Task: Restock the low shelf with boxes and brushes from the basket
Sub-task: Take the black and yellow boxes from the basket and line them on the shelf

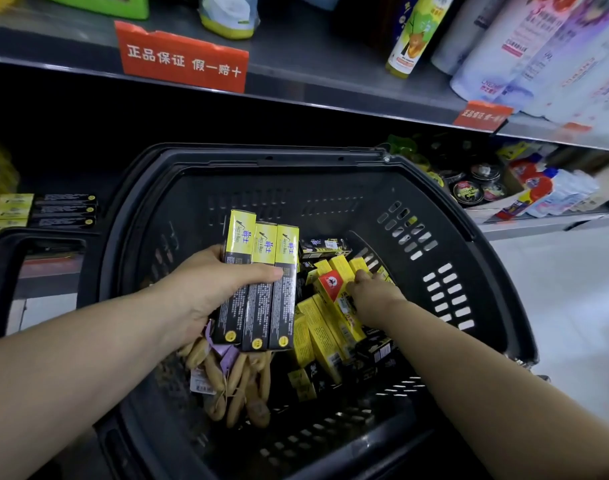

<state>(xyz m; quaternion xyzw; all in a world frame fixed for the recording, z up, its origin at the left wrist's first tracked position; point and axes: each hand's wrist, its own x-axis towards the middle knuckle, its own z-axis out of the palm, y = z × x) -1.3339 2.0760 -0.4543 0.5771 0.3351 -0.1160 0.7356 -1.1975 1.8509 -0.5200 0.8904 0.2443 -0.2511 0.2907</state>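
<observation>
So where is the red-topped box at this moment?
In the head view, the red-topped box lies right of centre in the basket, among yellow boxes, next to the right hand.

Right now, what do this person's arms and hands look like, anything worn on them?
The left forearm and right forearm are bare to the frame edge; no sleeve shows. The left hand and right hand have no gloves, and no watch, bracelet or ring shows.

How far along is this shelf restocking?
Early to midway, I'd judge. A few stacked boxes already lie on the low shelf. The left hand holds three boxes while the right hand reaches for a yellow box in the basket. Many loose boxes and the brushes are left in it.
</observation>
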